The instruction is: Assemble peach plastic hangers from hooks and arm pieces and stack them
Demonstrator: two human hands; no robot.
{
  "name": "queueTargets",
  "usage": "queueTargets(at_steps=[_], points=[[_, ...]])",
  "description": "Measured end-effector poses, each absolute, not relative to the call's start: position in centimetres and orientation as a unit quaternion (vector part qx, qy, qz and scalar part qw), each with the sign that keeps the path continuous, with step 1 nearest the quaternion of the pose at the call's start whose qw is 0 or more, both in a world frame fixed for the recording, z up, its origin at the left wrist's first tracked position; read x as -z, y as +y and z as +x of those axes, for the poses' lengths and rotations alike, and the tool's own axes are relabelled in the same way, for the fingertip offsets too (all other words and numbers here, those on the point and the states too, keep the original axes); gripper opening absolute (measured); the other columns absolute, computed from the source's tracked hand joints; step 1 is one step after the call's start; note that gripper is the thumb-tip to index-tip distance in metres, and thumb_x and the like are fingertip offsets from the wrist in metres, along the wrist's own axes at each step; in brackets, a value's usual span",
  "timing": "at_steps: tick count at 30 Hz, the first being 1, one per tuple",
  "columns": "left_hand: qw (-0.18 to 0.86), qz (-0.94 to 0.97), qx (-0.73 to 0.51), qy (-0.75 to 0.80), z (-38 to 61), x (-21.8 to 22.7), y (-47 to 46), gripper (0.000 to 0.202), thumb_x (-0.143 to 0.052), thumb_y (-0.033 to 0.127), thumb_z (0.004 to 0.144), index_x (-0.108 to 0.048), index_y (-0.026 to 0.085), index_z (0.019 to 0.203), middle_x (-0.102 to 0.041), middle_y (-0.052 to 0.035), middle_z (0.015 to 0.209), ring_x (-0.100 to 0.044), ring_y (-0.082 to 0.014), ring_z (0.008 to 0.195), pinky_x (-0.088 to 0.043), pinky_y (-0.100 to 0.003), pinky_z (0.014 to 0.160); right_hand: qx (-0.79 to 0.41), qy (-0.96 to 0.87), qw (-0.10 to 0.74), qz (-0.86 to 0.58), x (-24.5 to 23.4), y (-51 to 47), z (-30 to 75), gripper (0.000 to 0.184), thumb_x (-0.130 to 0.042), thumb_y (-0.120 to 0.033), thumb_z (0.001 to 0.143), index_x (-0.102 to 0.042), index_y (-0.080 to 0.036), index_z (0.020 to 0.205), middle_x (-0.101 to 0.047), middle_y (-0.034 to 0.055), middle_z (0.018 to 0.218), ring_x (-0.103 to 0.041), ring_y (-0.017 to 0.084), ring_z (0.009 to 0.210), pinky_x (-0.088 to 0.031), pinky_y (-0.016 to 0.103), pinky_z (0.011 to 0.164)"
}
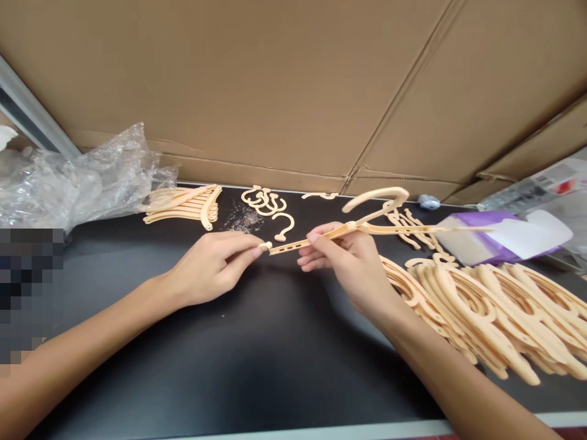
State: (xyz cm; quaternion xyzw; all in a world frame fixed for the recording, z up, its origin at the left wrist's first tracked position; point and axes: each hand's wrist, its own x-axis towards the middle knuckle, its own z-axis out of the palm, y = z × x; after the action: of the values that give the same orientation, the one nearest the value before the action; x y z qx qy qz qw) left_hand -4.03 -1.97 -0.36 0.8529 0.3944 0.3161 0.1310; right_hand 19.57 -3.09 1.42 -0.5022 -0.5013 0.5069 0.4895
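My right hand is closed round a cream plastic clothes hanger, held edge-on above the table with its hook upward. One hanger arm points left and shows a row of slots. Close to that arm's tip, my left hand pinches a small cream plastic piece, mostly hidden by the fingers; I cannot tell whether it touches the hanger. Behind my hands, a loose hook lies by a small heap of hooks.
Hanger parts are stacked at the back left beside crumpled clear plastic. Piled hangers fill the right side. Near them lie more loose parts and a purple and white packet. Cardboard walls the back.
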Motion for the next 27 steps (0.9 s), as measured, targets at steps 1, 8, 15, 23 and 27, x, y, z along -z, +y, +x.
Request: queueTargets(at_steps=[1, 8, 15, 23, 27], points=[[0.124, 0.862, -0.305, 0.385, -4.0, 0.5, -2.1, 0.027, -0.051, 0.033, 0.102, -0.074, 0.020, 0.105, -0.075, -0.0025, 0.088, -0.068, -0.0144, 0.077, -0.050, -0.024, 0.073, -0.507, -0.504, 0.489, -0.499, -1.5, -3.1, 19.7, 0.025, -0.075, -0.037, 0.075, -0.066, -0.017, 0.084, -0.072, 0.0030, 0.068, -0.072, 0.018, 0.060, -0.064, 0.030, 0.059], [0.129, 0.879, -0.267, 0.374, -3.9, 0.9, -2.2, 0.030, -0.049, 0.029, 0.102, -0.078, 0.021, 0.104, -0.073, -0.0059, 0.095, -0.069, -0.0159, 0.082, -0.054, -0.026, 0.076, -0.485, -0.546, 0.476, -0.490, -1.3, -3.2, 19.7, 0.028, -0.072, -0.043, 0.079, -0.066, -0.017, 0.088, -0.072, 0.0034, 0.072, -0.072, 0.018, 0.062, -0.063, 0.032, 0.061], [0.120, 0.878, -0.279, 0.371, -4.1, 1.5, -2.1, 0.030, -0.051, 0.031, 0.102, -0.077, 0.022, 0.114, -0.076, -0.0059, 0.101, -0.071, -0.0169, 0.085, -0.054, -0.027, 0.079, -0.482, -0.558, 0.475, -0.481, -1.3, -3.0, 20.3, 0.027, -0.073, -0.043, 0.082, -0.065, -0.017, 0.088, -0.071, 0.0031, 0.073, -0.072, 0.018, 0.068, -0.063, 0.031, 0.063], [0.098, 0.895, -0.250, 0.356, -4.3, 1.3, -2.1, 0.032, -0.049, 0.028, 0.103, -0.075, 0.020, 0.119, -0.075, -0.0070, 0.104, -0.072, -0.0167, 0.085, -0.055, -0.027, 0.078, -0.485, -0.588, 0.462, -0.454, -1.2, -3.1, 20.6, 0.021, -0.069, -0.037, 0.090, -0.066, -0.017, 0.091, -0.071, 0.0021, 0.076, -0.072, 0.017, 0.070, -0.062, 0.030, 0.066], [0.083, 0.900, -0.245, 0.351, -4.3, 1.3, -2.1, 0.031, -0.049, 0.027, 0.103, -0.075, 0.020, 0.118, -0.075, -0.0069, 0.104, -0.072, -0.0166, 0.084, -0.055, -0.026, 0.078, -0.461, -0.616, 0.457, -0.446, -1.3, -3.2, 20.5, 0.018, -0.068, -0.034, 0.092, -0.066, -0.017, 0.089, -0.070, 0.0010, 0.076, -0.070, 0.015, 0.068, -0.059, 0.028, 0.067]])
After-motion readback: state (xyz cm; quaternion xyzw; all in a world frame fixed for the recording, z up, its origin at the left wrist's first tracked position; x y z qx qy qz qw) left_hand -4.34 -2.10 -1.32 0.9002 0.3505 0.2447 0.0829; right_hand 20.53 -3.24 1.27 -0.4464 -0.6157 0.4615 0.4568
